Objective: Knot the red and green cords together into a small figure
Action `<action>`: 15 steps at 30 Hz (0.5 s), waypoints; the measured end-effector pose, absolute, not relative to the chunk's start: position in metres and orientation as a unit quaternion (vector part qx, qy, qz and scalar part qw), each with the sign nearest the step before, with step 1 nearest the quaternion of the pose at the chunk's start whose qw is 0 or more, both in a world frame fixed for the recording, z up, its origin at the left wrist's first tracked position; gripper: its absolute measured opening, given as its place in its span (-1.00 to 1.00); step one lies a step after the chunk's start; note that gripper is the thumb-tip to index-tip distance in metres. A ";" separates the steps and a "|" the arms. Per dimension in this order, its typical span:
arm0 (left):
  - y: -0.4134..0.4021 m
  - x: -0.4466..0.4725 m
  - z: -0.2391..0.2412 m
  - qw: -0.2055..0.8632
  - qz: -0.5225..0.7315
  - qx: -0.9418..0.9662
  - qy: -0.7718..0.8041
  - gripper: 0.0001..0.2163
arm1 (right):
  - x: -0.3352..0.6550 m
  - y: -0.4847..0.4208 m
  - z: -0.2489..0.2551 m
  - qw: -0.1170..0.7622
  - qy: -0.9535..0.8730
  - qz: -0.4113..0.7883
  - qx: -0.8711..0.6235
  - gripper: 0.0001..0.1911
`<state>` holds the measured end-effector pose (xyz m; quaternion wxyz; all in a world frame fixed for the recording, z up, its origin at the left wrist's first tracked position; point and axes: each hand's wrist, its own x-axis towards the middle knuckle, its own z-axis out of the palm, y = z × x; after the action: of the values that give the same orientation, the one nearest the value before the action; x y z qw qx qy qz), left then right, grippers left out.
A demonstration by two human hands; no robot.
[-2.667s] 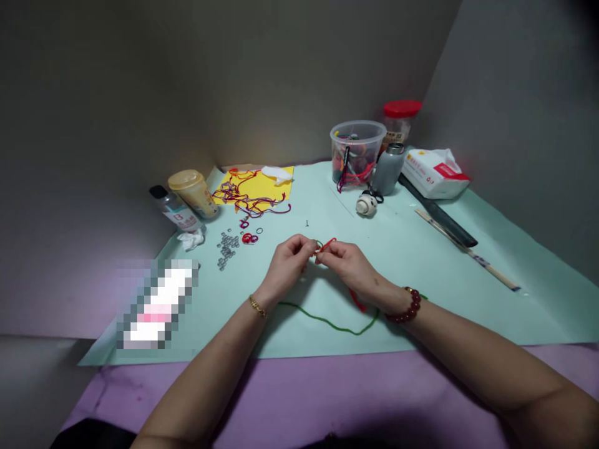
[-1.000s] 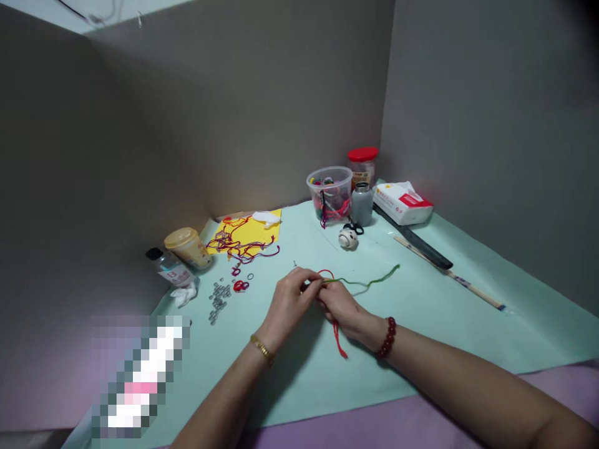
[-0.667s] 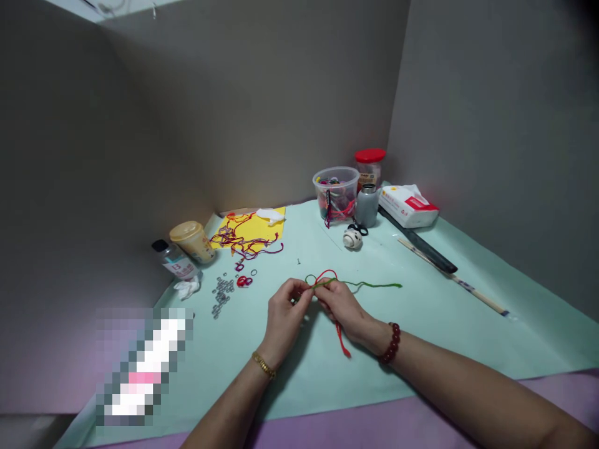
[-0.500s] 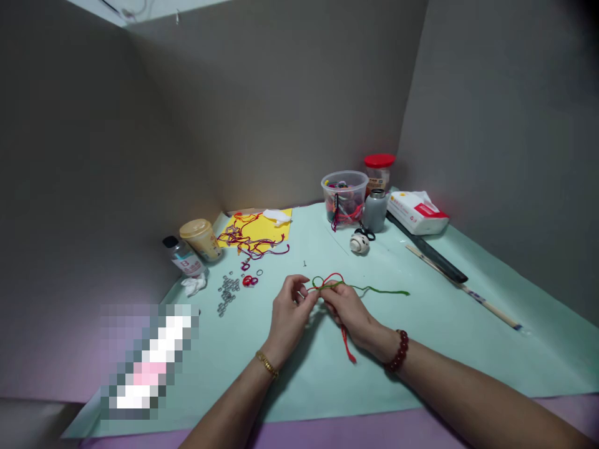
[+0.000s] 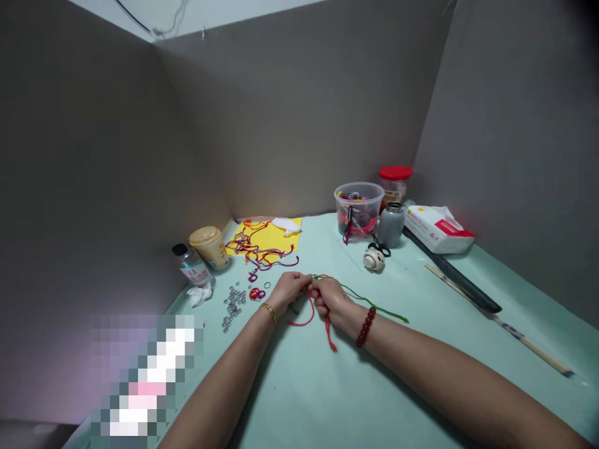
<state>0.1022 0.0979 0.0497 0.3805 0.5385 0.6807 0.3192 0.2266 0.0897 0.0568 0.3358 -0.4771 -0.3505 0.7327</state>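
My left hand [image 5: 290, 289] and my right hand [image 5: 331, 297] meet over the middle of the table. Both are closed, with their fingertips pinching red and green cords close together. One loop of the red cord [image 5: 312, 317] hangs below the fingers, and its knotted end dangles under my right hand. From the pinch, the green cord [image 5: 372, 304] trails right, above my right wrist. The crossing of the cords is mostly hidden by the fingers.
Left of my hands lie small grey rings [image 5: 234, 304] and a red ring-like piece [image 5: 255, 294]. Purple cords cover yellow paper [image 5: 285, 245]. Behind stand a clear tub [image 5: 359, 215], a grey bottle [image 5: 391, 227], a white ball-shaped item [image 5: 374, 259] and black scissors [image 5: 384, 251]. Tissues [image 5: 440, 231] and sticks [image 5: 533, 349] lie right.
My fingers have closed tighter over the cords, and the small open loops above them have shrunk. A red strand now hangs between my hands. The camera view has shifted.
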 end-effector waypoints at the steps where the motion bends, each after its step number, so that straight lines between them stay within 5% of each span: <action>1: 0.102 0.102 0.048 0.388 0.304 0.536 0.686 -0.71 | 0.227 0.092 0.057 0.323 -0.347 0.736 -0.483 -0.79; 15: 0.101 0.103 0.044 0.257 0.227 0.597 0.725 -0.74 | 0.261 0.050 0.064 0.224 -0.401 0.756 -0.467 -0.90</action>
<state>0.1031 0.1013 0.0438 0.2569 0.5972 0.7250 0.2273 0.2610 0.0496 0.0644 0.2243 -0.4669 -0.4008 0.7556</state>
